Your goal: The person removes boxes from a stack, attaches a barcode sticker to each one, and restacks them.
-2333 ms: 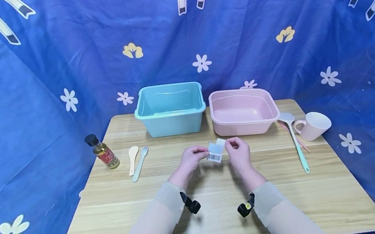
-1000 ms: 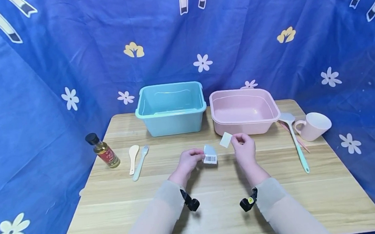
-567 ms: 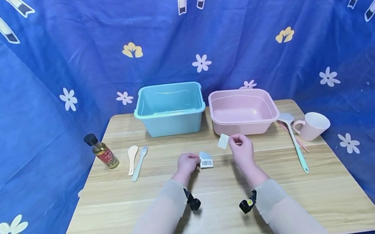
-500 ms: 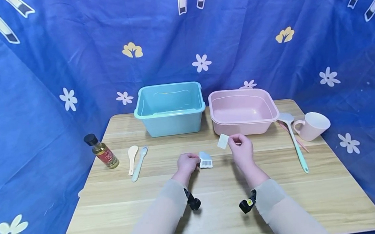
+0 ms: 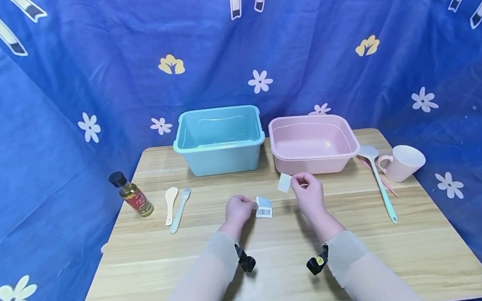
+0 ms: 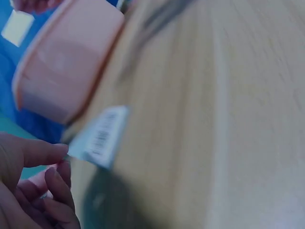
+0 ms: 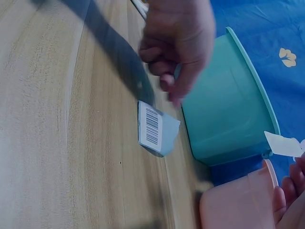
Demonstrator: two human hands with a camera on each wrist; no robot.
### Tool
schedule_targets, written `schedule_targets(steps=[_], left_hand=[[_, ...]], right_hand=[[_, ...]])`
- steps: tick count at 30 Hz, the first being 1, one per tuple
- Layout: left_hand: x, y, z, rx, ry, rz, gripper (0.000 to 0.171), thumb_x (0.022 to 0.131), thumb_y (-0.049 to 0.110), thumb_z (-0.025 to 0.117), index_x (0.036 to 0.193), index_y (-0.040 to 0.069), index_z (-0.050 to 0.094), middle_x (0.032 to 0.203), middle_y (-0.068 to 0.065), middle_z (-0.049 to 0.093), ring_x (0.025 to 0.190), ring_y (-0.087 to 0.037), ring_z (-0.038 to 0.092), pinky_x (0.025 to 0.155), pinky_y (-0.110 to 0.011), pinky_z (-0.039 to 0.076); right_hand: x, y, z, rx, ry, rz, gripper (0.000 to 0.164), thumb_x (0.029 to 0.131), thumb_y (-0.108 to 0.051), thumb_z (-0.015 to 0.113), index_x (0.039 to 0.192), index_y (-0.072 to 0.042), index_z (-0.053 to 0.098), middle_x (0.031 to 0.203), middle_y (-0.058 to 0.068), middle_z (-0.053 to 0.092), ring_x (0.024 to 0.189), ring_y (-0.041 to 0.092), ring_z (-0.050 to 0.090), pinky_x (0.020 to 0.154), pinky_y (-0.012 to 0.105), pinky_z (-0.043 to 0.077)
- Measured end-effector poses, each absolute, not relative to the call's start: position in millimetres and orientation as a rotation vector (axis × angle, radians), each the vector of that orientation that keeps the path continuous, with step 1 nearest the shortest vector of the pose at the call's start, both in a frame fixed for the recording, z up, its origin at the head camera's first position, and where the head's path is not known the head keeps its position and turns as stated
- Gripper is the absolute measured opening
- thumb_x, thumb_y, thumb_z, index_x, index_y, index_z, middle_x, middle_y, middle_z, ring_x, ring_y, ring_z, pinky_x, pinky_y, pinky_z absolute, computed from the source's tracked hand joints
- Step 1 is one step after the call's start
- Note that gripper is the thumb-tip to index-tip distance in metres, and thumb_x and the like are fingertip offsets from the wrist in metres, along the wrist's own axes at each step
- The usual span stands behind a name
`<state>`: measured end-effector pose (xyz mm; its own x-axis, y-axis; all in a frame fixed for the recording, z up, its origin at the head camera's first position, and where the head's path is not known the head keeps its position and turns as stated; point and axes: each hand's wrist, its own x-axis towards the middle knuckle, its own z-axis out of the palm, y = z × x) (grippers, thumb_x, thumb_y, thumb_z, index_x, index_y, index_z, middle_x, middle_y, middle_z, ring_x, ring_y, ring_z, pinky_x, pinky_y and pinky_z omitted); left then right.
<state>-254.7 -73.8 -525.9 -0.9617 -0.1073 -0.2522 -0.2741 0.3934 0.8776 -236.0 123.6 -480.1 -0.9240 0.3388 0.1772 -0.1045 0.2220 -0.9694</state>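
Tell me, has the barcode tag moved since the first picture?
Yes: in the head view, the barcode tag has shifted left and slightly downward, judged against the blue tub.

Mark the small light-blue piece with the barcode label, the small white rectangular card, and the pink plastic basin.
Light-blue piece (image 7: 155, 128): right wrist view, on its white label.
White card (image 5: 284, 183): head view, middle of its face.
Pink basin (image 5: 312, 165): head view, outer front wall.

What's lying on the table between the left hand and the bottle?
The head view shows a cream spoon and a pale blue fork between the left hand and the bottle.
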Motion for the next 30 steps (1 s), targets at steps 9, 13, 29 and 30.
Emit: schedule_targets(steps=[9,13,29,30], left_hand=[[-253,-53,-468,-0.208,2.479,1.844,0.011,0.082,0.014,0.078,0.086,0.005,0.075,0.086,-0.004,0.070,0.088,-0.022,0.062,0.083,-0.040,0.049],[-249,-47,-453,-0.238,2.322,1.938,0.016,0.081,0.016,0.080,0.088,0.002,0.075,0.082,-0.005,0.070,0.083,-0.022,0.061,0.080,-0.038,0.048],[-248,-45,-459,-0.301,2.186,2.032,0.012,0.079,0.010,0.080,0.080,-0.001,0.074,0.073,-0.009,0.068,0.070,-0.016,0.055,0.070,-0.029,0.044],[-248,-45,-459,-0.302,2.187,2.029,0.012,0.079,0.009,0.079,0.080,-0.001,0.074,0.075,-0.012,0.069,0.069,-0.016,0.055,0.069,-0.029,0.044]], right_hand=[[-235,114,-482,-0.022,-2.200,1.579,0.004,0.087,0.002,0.065,0.086,0.001,0.069,0.086,0.011,0.063,0.077,0.021,0.058,0.071,0.029,0.050],[-233,110,-486,0.125,-2.202,1.476,0.006,0.085,0.003,0.067,0.084,-0.002,0.069,0.086,0.010,0.064,0.083,0.024,0.058,0.072,0.045,0.051],[-228,102,-496,0.526,-2.263,1.038,0.009,0.080,0.003,0.073,0.086,-0.004,0.071,0.087,0.006,0.065,0.086,0.024,0.056,0.078,0.037,0.047],[-228,103,-496,0.558,-2.255,1.000,0.009,0.080,0.003,0.073,0.086,-0.004,0.071,0.086,0.006,0.065,0.086,0.024,0.056,0.077,0.037,0.048]])
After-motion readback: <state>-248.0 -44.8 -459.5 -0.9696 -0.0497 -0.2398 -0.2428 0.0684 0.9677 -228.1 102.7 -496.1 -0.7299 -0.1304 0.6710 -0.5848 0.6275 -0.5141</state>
